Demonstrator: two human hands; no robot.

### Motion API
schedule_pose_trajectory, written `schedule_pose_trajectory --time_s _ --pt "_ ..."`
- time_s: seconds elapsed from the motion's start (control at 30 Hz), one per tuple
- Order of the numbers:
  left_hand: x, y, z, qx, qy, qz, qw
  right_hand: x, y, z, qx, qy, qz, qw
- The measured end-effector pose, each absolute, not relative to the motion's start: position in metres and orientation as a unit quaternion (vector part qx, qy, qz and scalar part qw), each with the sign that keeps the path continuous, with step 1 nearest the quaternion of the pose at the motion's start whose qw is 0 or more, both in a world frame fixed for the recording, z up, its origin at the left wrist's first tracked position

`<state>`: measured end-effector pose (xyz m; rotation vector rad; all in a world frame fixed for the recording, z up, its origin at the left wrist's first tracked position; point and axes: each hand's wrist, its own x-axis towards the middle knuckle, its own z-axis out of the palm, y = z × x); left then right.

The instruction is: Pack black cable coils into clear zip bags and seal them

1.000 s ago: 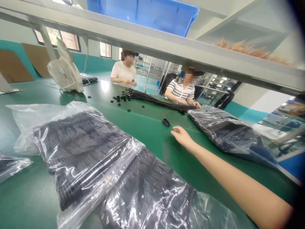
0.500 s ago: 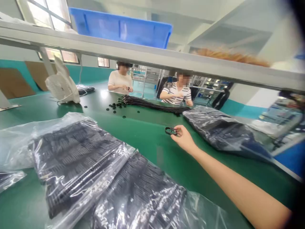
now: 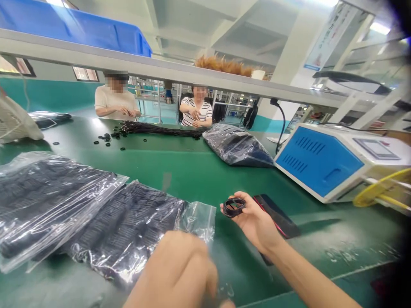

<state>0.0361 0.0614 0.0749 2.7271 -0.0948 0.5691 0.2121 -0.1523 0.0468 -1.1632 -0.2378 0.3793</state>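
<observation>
My right hand (image 3: 257,220) is closed, with thumb and fingers around a small coil of black cable (image 3: 234,207). It is above the green table beside a dark phone-like slab (image 3: 278,216) with a red edge. Low in the head view my left hand (image 3: 180,273) shows its back, knuckles bent and fingers blurred and mostly hidden. I cannot make out whether it holds anything. Near it lies a clear plastic bag (image 3: 128,231) packed with rows of black coils; another such bag (image 3: 54,201) lies to its left.
Black cables (image 3: 160,129) and loose small black rings (image 3: 107,137) lie at the far side, where two people (image 3: 117,100) sit. A filled bag (image 3: 239,145) rests near a blue-and-white machine (image 3: 321,160). A shelf (image 3: 180,70) with a blue bin (image 3: 80,30) spans above.
The view has swung right, bringing the machine and phone-like slab into sight. My right hand, still holding the coil, is closer to me. My left hand has come into view at the bottom.
</observation>
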Motion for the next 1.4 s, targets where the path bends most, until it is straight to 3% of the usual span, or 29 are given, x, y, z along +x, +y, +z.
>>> schedule_pose_trajectory --time_s 0.27,0.33,0.5,0.7,0.87,1.23,1.4 --pt "0.043 0.033 0.062 0.99 0.029 0.103 0.09 0.176 -0.175 0.038 -0.48 -0.097 0.167 0.856" --pt "0.039 0.027 0.061 0.991 0.058 0.082 0.092 0.165 -0.169 0.034 -0.547 -0.115 0.182 0.809" --pt "0.035 0.017 0.063 0.982 0.133 0.048 0.123 0.146 -0.138 0.025 -0.78 -0.14 0.176 0.583" --pt "0.034 0.015 0.053 0.969 0.148 0.122 0.157 0.144 -0.112 0.027 -0.855 -0.184 0.101 0.473" --pt "0.042 0.014 0.053 0.975 0.147 0.147 0.081 0.147 -0.094 0.024 -0.841 -0.205 0.071 0.496" --pt "0.04 -0.008 0.038 0.921 0.119 0.346 0.13 0.153 -0.078 0.015 -0.827 -0.243 0.114 0.493" --pt "0.044 -0.011 0.032 0.899 0.128 0.381 0.173 0.155 -0.084 0.014 -0.82 -0.263 0.143 0.488"
